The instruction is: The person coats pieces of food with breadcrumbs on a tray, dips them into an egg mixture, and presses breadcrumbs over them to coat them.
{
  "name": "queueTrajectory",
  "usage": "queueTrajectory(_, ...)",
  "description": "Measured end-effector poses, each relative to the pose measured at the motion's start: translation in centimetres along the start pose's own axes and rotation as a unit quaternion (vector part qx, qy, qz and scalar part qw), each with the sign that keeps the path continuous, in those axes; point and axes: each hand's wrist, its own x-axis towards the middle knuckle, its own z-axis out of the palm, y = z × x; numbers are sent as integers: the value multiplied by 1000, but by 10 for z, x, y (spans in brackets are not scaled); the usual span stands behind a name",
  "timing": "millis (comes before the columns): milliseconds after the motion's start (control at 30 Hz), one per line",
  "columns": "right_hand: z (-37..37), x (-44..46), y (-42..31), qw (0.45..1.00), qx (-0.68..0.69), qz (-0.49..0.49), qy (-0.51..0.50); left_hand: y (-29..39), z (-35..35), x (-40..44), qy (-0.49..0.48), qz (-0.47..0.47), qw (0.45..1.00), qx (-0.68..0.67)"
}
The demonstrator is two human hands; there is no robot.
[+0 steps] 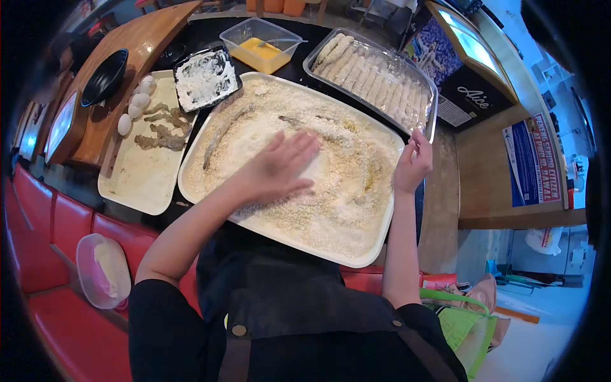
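My left hand (285,167) lies flat, fingers stretched and slightly blurred, over the pale breadcrumbs (299,219) in a large cream tray (361,261). A floured shrimp (219,137) rests at the left of the crumbs. Just above my left fingers, another shrimp (328,129) is partly covered with crumbs. My right hand (414,167) is at the tray's right edge, below the corner of a clear plastic tray (435,114) of breaded shrimp (375,79). Its fingers are curled together; whether anything is between them is hidden.
On the left, a cream tray (137,191) carries raw shrimp (162,135) and several eggs (135,107). Behind stand a black tray of white flour (203,79) and a clear container of yellow liquid (261,57). A black bowl (105,77) sits farther left.
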Motion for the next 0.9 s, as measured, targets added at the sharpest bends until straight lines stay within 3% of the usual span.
queueTrajectory(100,-2,1,-3,1000,-5,10,-8,-5,-2,0,15,-16,1000,-1)
queueTrajectory(200,-4,2,-10,999,13,29,-5,19,6,3,-10,62,998,-29)
queueTrajectory(300,-3,2,-9,1000,10,15,-2,28,4,-1,-36,81,989,-121)
queueTrajectory(467,-2,1,-9,1000,9,18,-7,-8,-12,-9,48,-6,984,-173)
queueTrajectory(567,-1,2,-8,1000,15,23,-11,-12,-7,-6,84,-26,992,-88)
queueTrajectory(667,-1,3,-6,1000,8,14,-10,16,14,4,46,8,997,65)
queueTrajectory(800,0,2,-5,1000,6,11,-4,36,22,3,35,81,992,-89)
queueTrajectory(900,-1,1,-6,1000,5,24,-10,6,15,3,8,17,998,60)
